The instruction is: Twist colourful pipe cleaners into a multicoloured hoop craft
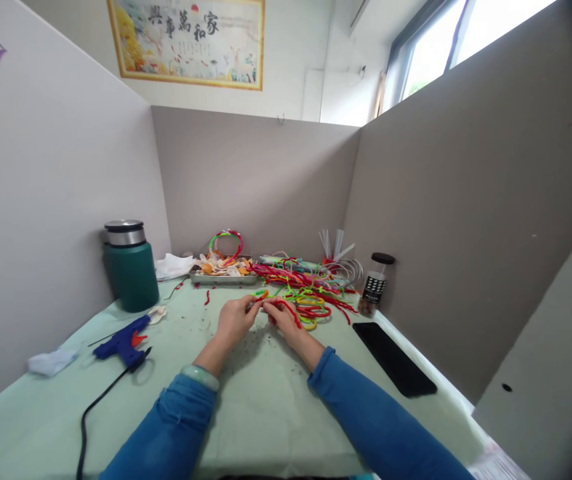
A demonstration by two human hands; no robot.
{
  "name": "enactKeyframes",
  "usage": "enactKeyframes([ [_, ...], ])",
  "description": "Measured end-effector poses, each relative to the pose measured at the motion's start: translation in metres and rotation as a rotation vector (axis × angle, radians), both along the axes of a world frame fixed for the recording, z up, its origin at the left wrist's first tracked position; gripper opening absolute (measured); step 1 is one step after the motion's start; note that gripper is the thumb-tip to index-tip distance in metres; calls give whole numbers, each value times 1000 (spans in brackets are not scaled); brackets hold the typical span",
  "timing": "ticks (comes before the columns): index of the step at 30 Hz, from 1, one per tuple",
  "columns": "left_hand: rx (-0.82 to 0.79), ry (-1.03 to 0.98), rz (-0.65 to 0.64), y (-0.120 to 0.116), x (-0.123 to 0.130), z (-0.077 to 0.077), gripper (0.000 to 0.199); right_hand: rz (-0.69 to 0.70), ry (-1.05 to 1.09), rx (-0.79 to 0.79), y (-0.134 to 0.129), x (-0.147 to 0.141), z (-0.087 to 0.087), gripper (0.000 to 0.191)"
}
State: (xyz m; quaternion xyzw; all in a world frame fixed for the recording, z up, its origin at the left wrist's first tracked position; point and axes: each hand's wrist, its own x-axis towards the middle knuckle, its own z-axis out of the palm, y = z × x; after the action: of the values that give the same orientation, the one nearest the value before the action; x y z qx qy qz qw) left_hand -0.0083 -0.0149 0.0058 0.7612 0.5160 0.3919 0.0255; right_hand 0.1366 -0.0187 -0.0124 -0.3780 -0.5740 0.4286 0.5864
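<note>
Near the middle of the table, my left hand (237, 320) and my right hand (282, 319) are close together, fingertips almost touching. Both pinch a red fuzzy stem (289, 308), whose loose end curves over the back of my right hand. An orange and green piece (262, 294) shows just above my left fingertips. Right behind my hands lies a pile of red, green and yellow fuzzy stems (311, 280), with bent yellow and red loops at its near side.
A metal tray (226, 280) of petal-like pieces holds a colourful ring (239, 247). At left are a green bottle (133, 277), a blue glue gun (123, 343) and its cord. At right stand a jar (373, 287) and a black phone-like slab (395, 359). Partitions enclose the table.
</note>
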Motion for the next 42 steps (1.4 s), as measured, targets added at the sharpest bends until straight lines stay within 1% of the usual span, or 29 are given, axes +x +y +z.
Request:
enactKeyframes([
  [3,0,-6,-19,0,0,0,31,-3,-9,14,2,1,-2,20],
  [7,-1,-8,-15,-1,2,1,31,-13,-32,23,4,3,-5,21],
  [20,-3,10,-20,0,2,-1,30,-20,-26,19,0,3,-1,23],
  [24,-3,27,-11,-1,2,0,30,-3,-15,1,1,3,-2,24],
  [31,-1,34,-17,1,2,-1,30,-11,-38,30,2,3,-5,21],
  [36,3,36,-11,1,0,-2,31,5,-35,15,0,2,-5,24],
  [42,13,24,5,-2,-3,2,29,37,-43,-8,1,2,-6,26],
])
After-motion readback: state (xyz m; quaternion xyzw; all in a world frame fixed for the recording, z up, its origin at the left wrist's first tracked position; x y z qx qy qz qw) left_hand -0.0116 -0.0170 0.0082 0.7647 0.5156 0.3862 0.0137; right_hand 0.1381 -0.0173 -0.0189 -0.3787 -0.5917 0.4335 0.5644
